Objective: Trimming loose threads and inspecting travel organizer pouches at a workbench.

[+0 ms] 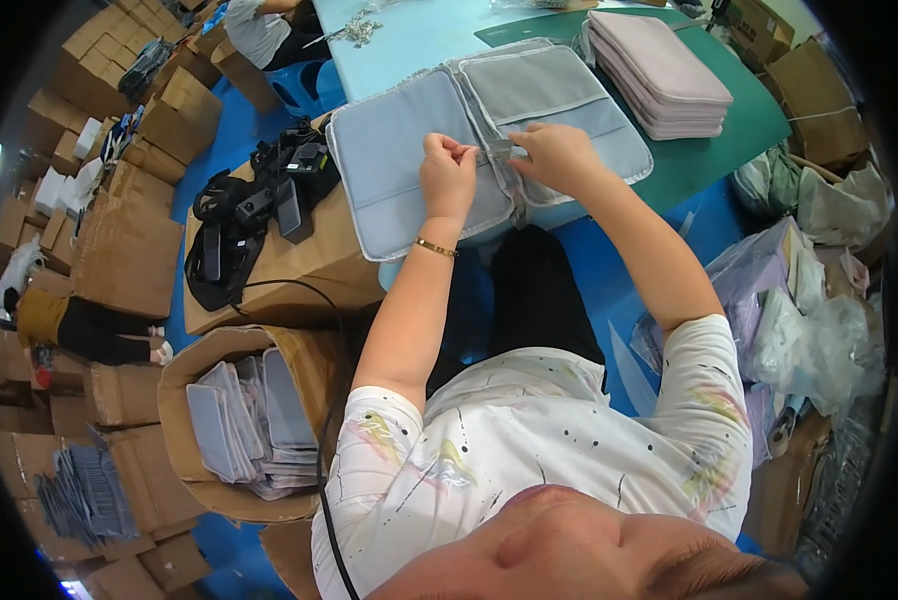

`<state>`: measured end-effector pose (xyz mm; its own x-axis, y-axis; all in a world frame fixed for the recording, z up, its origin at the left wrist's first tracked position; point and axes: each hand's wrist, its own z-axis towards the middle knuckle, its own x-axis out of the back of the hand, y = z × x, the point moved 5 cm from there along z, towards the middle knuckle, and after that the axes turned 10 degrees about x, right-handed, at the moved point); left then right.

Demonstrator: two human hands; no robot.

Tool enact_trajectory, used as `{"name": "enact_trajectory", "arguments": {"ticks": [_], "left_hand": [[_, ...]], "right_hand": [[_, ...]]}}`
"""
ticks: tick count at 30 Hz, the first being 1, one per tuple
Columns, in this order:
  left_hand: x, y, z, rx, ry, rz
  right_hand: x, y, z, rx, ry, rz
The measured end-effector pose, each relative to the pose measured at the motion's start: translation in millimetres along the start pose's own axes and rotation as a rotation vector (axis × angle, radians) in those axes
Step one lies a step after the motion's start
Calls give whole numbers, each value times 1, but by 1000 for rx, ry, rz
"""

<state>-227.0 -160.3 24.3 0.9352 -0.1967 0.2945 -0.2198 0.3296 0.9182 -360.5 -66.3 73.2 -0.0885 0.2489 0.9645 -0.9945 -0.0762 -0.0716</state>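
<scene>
Both hands are pinching at the zipper seam of an opened grey padded case (439, 150) lying flat at the near edge of the light-blue table (409, 40) — the left hand (448, 172) clenching the edge, the right hand (554, 152) gripping a small tab beside it. This case is looking mid-way. A stack of pink cases (659, 75) is waiting on the table, while an open carton (184, 400) by the person's left is holding grey ones — seemingly finished.

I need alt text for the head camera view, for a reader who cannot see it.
Seen from above, a person's left hand and right hand pinch the middle seam of an opened grey padded case on a light blue table. A stack of pink cases lies behind; a cardboard box of grey cases stands lower left.
</scene>
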Motion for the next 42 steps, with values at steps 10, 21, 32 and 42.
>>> {"name": "enact_trajectory", "arguments": {"ticks": [10, 21, 32, 42], "left_hand": [[0, 1, -2, 18, 14, 62], [-1, 6, -4, 20, -2, 98], [18, 14, -26, -21, -435, -343], [28, 31, -27, -105, -581, 105]], "right_hand": [[-1, -15, 17, 132, -161, -311], [14, -32, 30, 177, -293, -380], [25, 59, 18, -197, 143, 68], [-28, 105, -16, -386, 404, 311]]}}
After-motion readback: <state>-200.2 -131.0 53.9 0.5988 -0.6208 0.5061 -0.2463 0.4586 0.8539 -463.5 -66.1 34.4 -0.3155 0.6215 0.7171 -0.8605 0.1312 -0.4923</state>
